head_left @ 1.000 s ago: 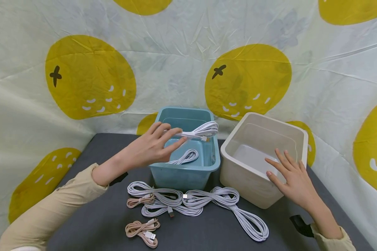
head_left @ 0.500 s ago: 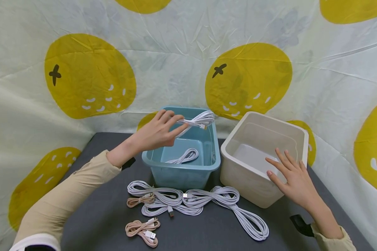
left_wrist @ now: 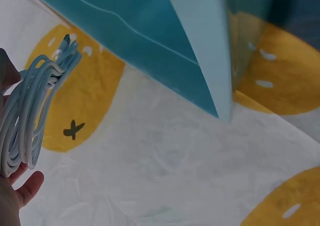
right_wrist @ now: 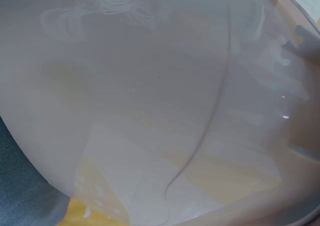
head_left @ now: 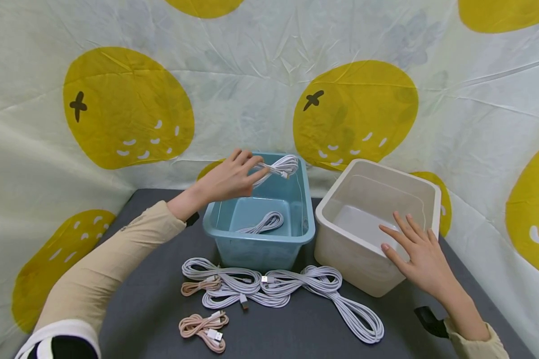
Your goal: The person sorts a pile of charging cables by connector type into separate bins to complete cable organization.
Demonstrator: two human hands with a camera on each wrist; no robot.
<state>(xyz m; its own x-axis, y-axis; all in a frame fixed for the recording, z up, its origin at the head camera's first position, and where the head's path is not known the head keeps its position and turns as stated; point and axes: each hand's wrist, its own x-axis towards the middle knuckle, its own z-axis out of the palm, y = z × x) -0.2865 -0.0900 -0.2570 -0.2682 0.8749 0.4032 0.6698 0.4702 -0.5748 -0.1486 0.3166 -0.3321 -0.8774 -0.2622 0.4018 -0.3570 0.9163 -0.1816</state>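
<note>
My left hand (head_left: pixel 231 177) pinches a coiled white cable (head_left: pixel 286 164) above the back part of a blue plastic bin (head_left: pixel 258 253). In the left wrist view that same cable (left_wrist: pixel 30 116) hangs in several loops between thumb and fingers, beside the bin's wall. A second white cable coil (head_left: pixel 269 223) lies on the floor of the blue bin. My right hand (head_left: pixel 422 259), fingers spread, is at the front right of a beige bin (head_left: pixel 355 264); whether it touches the bin I cannot tell. The right wrist view shows the bin's smooth beige surface (right_wrist: pixel 150 86), without the hand.
Several bundled cables lie on the dark table (head_left: pixel 148 314) in front of the bins: long white cables (head_left: pixel 359 319), a pink cable (head_left: pixel 202 329) nearest me, and a tan cable (head_left: pixel 199 286) beside the white loops. A fruit-print cloth (head_left: pixel 247 109) hangs behind.
My left hand has moved farther back and slightly up over the blue bin with the white cable held in it. The right hand and the cables on the table have stayed put.
</note>
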